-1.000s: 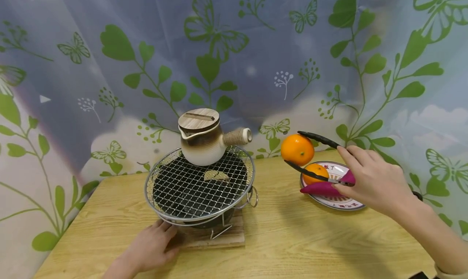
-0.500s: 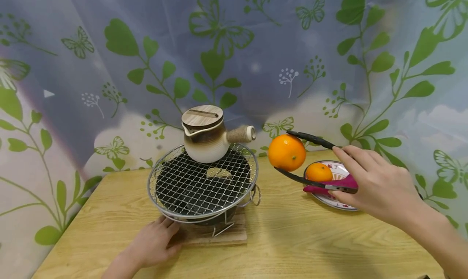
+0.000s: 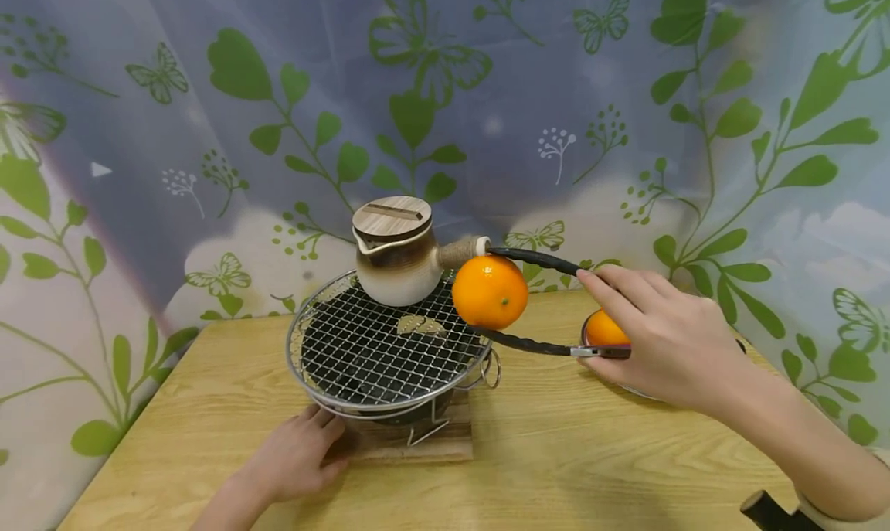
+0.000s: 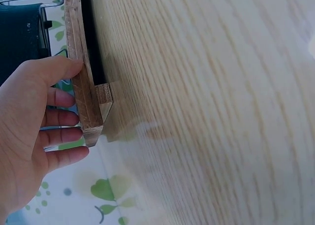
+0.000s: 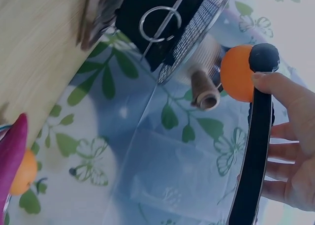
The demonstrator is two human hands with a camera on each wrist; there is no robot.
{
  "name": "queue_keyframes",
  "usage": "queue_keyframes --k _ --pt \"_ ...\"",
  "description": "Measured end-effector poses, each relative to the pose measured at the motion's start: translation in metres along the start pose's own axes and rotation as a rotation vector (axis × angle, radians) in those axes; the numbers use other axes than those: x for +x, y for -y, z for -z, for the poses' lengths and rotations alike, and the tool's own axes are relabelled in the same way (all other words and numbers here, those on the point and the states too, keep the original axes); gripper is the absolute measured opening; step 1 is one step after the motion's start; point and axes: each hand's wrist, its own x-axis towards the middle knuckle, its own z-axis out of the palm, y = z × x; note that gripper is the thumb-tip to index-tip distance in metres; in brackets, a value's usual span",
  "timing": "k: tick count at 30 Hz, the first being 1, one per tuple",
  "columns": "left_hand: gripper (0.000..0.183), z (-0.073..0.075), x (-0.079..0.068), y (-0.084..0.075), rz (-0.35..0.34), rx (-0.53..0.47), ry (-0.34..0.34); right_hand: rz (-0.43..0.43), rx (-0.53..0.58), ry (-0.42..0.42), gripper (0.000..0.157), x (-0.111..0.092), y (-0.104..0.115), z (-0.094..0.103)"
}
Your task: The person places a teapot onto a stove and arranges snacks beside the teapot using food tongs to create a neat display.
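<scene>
My right hand [image 3: 667, 338] grips black-handled tongs [image 3: 531, 343], whose two arms clasp an orange [image 3: 490, 292]. In the head view the orange overlaps the right rim of the round wire grill [image 3: 361, 361], just below the twine-wrapped handle of a clay teapot [image 3: 399, 276] with a wooden lid. From the right wrist view, the orange [image 5: 237, 73] appears close beside that handle. Low at the grill's left, my left hand [image 3: 295, 454] holds the corner of the wooden base board [image 3: 417, 446]; its thumb lies on the board [image 4: 81, 77] in the left wrist view.
A second orange [image 3: 605, 330] lies on a plate at the right, mostly behind my right hand. The purple, pointed vegetable [image 5: 14, 148] beside it shows in the right wrist view. A metal ring [image 3: 492, 370] hangs off the grill's right side. A patterned curtain [image 3: 487, 129] backs the table.
My right hand has carried the orange in the tongs leftward, away from the plate to the grill's right rim. The left hand stays at the board. The head view has shifted slightly.
</scene>
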Motion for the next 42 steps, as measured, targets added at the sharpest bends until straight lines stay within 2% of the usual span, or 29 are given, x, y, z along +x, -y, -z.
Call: queue_keyframes --k 8,15,19,23,30,42 --pt "0.038 0.000 -0.001 0.001 -0.005 0.007 0.014 -0.009 0.034 0.129 0.084 0.028 0.014 -0.012" --pt "0.038 0.002 0.002 -0.002 -0.037 0.057 0.025 0.016 0.065 0.150 0.082 0.041 0.025 -0.025" --pt "0.038 0.002 0.002 -0.003 -0.030 0.061 0.036 0.017 0.080 0.154 0.082 0.048 0.034 -0.029" --pt "0.036 0.000 0.000 -0.001 -0.030 0.056 0.012 0.014 0.099 0.173 0.081 0.056 0.042 -0.033" --pt "0.037 0.001 -0.003 -0.002 -0.090 0.081 -0.046 -0.014 0.159 0.277 0.082 0.070 0.052 -0.039" --pt "0.045 -0.003 -0.017 -0.003 -0.123 0.069 -0.021 -0.044 0.180 0.451 0.084 0.092 0.068 -0.056"
